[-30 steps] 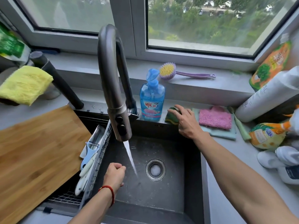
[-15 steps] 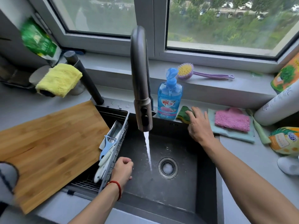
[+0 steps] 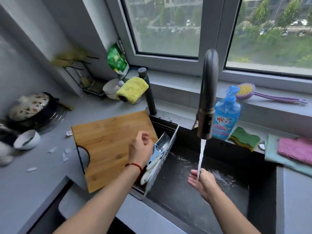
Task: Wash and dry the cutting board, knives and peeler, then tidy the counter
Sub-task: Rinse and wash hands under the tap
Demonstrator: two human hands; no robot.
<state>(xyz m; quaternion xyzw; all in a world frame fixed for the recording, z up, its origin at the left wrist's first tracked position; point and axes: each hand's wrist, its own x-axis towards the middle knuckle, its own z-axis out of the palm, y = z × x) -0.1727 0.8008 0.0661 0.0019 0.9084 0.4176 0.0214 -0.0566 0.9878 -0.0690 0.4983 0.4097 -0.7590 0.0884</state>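
Head view: a person stood at a dark sink [image 3: 263, 196].
Right hand [image 3: 201, 182]: fingers straight, under running water at 5 o'clock.
Left hand [image 3: 140, 149]: loosely curled, empty, over the rectangular bamboo cutting board [image 3: 108, 146] at 9 o'clock.
White-handled knives [image 3: 150, 169]: in the metal drainer basket [image 3: 170, 141], centre.

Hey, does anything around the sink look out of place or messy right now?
Yes. The wooden cutting board lies skewed, one corner overhanging the sink's rack and another jutting past the counter edge. Small pale scraps are scattered on the counter left of it. The tap is running.
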